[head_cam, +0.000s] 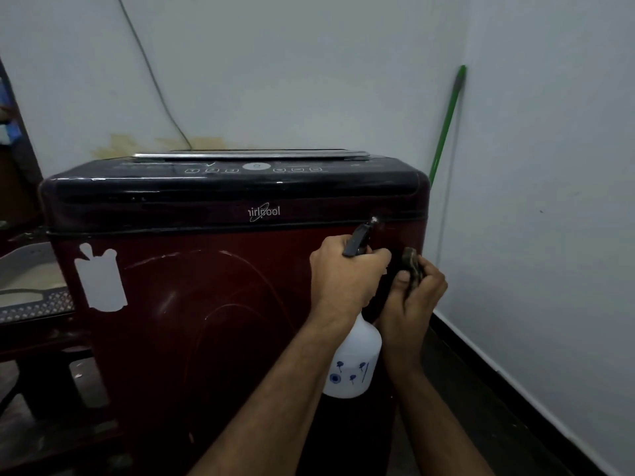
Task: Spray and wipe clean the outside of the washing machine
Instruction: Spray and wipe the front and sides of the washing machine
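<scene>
Spraying looks barely begun: the left hand [347,273] has its fingers curled round the trigger head of the spray bottle [354,362], nozzle aimed at the upper right corner of the washing machine [192,304] front. Beside it, the right hand [417,290] bunches a dark cloth [412,261] in its fingers, just off the panel. The maroon front shows smudges; wiping remains, I judge.

Spray bottle [354,365]: neck and trigger mostly hidden inside left hand [347,273]. Cloth [412,266]: largely bunched within right hand [417,290], pattern indistinct. Washing machine [206,304]: base cut off at bottom edge; panel buttons too small to read. Green pole [446,125]: lower end hidden behind machine.
</scene>
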{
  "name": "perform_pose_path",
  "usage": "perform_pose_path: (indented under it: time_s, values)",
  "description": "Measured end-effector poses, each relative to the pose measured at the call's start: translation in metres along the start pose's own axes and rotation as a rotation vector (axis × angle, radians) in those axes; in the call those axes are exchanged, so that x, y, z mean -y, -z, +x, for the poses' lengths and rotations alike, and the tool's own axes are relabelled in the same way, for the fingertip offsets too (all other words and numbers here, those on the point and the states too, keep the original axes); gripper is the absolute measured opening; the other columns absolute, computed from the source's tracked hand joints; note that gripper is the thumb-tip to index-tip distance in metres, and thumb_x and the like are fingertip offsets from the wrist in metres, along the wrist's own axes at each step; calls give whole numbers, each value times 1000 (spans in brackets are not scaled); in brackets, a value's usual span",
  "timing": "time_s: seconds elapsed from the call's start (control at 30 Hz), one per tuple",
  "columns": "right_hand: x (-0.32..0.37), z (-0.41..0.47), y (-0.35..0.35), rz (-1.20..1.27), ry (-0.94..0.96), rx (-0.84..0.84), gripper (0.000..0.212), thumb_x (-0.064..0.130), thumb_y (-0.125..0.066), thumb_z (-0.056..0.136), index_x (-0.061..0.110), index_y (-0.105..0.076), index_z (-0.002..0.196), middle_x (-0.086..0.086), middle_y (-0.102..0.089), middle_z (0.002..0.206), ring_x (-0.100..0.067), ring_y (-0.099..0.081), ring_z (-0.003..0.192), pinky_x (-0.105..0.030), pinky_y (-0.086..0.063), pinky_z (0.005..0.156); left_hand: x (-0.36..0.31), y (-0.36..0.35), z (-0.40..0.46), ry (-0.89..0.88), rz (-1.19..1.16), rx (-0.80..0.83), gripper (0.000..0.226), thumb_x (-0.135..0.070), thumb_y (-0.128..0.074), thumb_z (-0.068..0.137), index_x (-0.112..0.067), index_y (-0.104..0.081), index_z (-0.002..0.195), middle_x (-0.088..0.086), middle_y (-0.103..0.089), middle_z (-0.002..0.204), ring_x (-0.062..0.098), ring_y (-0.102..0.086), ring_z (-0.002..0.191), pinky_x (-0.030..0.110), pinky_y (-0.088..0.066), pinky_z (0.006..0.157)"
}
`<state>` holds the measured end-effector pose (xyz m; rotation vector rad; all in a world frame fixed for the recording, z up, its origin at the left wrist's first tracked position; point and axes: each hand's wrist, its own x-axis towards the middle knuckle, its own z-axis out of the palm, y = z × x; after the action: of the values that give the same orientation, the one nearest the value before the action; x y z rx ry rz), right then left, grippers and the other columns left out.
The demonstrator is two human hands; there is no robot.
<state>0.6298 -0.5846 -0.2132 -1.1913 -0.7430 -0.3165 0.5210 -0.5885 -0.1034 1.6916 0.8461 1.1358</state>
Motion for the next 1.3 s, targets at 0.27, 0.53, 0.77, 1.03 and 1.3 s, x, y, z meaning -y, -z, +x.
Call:
perform_pose_path:
  time_s: [0.27,0.53,0.77,1.03,1.3]
  values:
    - [26,13,6,43,88,70,30,17,-50,106,17,-46,136,2,-44,129,-12,-51,120,-25,-49,95,4,9,-1,4,-89,-92,12,-14,-72,88,-4,-67,82,5,-65,73,18,-60,65,23,-50,48]
    - [32,39,-23,-64,167,-110,35,16,-57,99,15,-53,134,-4,-50,130,-15,-45,122,-43,-41,105,-3,30,-7,9,-51,-16,9,-14,-73,87,-10,-67,82,5,-66,76,19,-62,68,24,-46,46]
    - [23,46,-31,-257,363,-10,60,-1,-59,93,30,-57,144,0,-47,145,-24,-38,125,-33,-40,105,3,31,-5,2,-31,14,11,-15,-73,89,-12,-66,80,5,-63,73,19,-59,65,25,-48,48]
    - [21,53,-18,-259,335,-27,65,-8,-57,90,30,-60,142,-2,-47,136,-17,-35,117,-30,-42,100,6,17,7,-19,-127,-67,17,-11,-72,86,-8,-63,73,2,-57,61,17,-52,55,27,-47,47]
    - [34,23,-55,-347,606,161,66,2,-72,89,30,-54,147,-1,-45,149,-24,-35,136,-36,-31,114,13,61,6,-78,-119,-127,14,-13,-71,85,-6,-63,76,2,-57,62,20,-53,59,33,-47,55]
